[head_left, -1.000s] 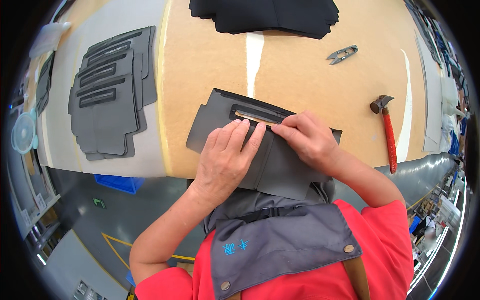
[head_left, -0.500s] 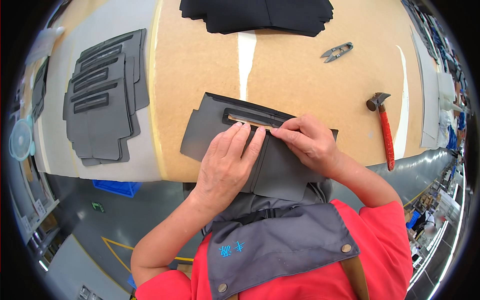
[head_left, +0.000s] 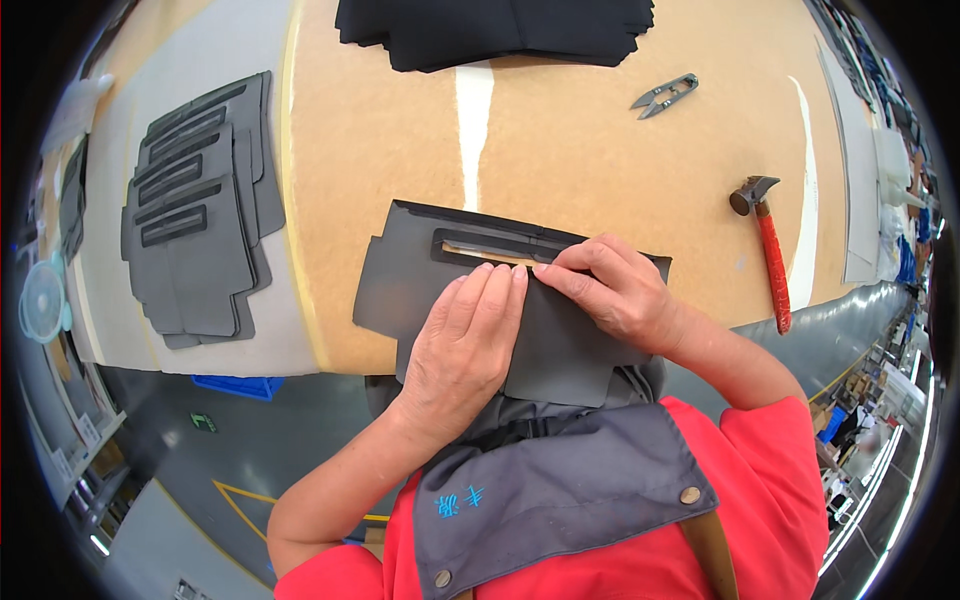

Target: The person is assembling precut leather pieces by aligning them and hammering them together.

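A dark grey cut panel (head_left: 560,345) with notched corners lies at the table's near edge and overhangs it toward my lap. Near its far side is a long slot (head_left: 480,250) framed by a black strip, and the tan table shows through the opening. My left hand (head_left: 462,335) lies flat on the panel, fingers stretched out and together, the tips at the slot's near edge. Beside those fingertips my right hand (head_left: 620,295) pinches the slot's near edge between thumb and forefinger; the exact bit of material is hidden.
Similar slotted grey panels (head_left: 190,270) lie overlapped at the left. A black stack of cut pieces (head_left: 490,30) sits at the far side. Thread snips (head_left: 665,97) and a red-handled hammer (head_left: 770,250) lie on the right. A blue crate (head_left: 238,386) stands below the table's edge.
The view has shifted slightly. The right hand's pinch has moved a little along the slot edge toward the left fingers, whose tips are now closer together.
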Demonstrator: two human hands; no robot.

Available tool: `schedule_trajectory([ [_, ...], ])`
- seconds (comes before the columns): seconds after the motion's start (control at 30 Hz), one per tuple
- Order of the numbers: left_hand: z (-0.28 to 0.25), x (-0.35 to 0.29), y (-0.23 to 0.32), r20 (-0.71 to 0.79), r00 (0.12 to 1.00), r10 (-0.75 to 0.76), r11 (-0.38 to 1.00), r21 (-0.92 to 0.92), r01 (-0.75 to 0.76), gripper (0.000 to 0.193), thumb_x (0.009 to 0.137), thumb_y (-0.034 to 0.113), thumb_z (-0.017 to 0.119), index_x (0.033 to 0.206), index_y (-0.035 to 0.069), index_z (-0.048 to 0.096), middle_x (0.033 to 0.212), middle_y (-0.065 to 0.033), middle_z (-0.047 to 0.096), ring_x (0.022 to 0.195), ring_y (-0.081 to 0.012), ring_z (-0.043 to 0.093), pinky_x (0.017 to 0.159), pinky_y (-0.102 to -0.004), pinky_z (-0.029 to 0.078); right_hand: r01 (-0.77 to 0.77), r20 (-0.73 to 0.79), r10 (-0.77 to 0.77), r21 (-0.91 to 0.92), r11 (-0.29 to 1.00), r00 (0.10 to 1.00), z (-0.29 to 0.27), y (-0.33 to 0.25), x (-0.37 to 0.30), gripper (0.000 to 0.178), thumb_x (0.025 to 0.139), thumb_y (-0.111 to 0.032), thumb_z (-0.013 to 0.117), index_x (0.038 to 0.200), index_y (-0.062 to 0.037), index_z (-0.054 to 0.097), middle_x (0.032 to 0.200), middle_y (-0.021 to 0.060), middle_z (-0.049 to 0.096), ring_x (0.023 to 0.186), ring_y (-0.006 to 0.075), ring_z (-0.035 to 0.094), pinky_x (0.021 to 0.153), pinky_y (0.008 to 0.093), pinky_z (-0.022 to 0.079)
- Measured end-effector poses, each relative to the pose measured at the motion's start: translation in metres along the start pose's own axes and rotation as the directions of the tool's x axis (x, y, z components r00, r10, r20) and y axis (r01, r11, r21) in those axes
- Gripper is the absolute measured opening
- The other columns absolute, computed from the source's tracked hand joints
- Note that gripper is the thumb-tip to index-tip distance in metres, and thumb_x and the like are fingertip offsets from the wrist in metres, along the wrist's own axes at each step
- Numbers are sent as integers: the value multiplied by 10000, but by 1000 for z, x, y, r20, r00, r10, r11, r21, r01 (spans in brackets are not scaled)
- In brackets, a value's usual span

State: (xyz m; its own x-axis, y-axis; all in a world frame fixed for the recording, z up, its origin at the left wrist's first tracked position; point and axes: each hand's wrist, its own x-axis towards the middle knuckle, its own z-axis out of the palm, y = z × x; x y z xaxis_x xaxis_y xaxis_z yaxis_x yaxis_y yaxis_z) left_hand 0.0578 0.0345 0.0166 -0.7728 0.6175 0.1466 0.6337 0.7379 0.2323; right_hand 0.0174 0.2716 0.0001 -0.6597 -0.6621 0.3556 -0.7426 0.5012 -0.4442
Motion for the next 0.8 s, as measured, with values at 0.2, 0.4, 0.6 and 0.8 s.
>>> schedule_trajectory([
  [0.2, 0, -4, -3, 5, 1000, 20, 999, -26, -20, 490, 863, 72, 623, 1335, -59, 610, 1327, -167, 590, 1276, -289, 572, 1104, -395, 488, -69, -28, 72, 88, 994, 997, 4, 2, -1, 376, 771, -19, 703, 1147, -32, 722, 993, 77, 649, 851, 231, 633, 703, 341, 552],
  [0.4, -1, -3, -2, 1, 1000, 22, 999, -25, -22, 460, 869, 64, 618, 1314, -54, 630, 1318, -170, 608, 1271, -293, 583, 1094, -390, 504, -115, -29, 121, 151, 982, 992, 5, 2, 2, 339, 784, -23, 705, 1121, -47, 732, 979, 64, 653, 833, 224, 629, 696, 334, 545],
  [0.6, 0, -1, 4, -33, 999, -23, 1000, -22, 23, 401, 884, 27, 613, 1274, -49, 667, 1290, -167, 632, 1235, -299, 615, 1073, -385, 523, 30, -5, -30, 51, 998, 1000, 0, 4, 2, 427, 712, -25, 700, 1136, -2, 738, 975, 65, 647, 820, 222, 627, 700, 320, 550],
  [0.8, 4, -3, 4, -18, 999, -26, 999, -24, 26, 465, 887, 63, 608, 1343, -29, 620, 1316, -159, 605, 1259, -288, 589, 1096, -389, 503, 180, 33, -178, -60, 982, 984, -4, 4, 5, 470, 696, -34, 694, 1157, 50, 727, 998, 76, 638, 820, 225, 632, 702, 320, 558],
])
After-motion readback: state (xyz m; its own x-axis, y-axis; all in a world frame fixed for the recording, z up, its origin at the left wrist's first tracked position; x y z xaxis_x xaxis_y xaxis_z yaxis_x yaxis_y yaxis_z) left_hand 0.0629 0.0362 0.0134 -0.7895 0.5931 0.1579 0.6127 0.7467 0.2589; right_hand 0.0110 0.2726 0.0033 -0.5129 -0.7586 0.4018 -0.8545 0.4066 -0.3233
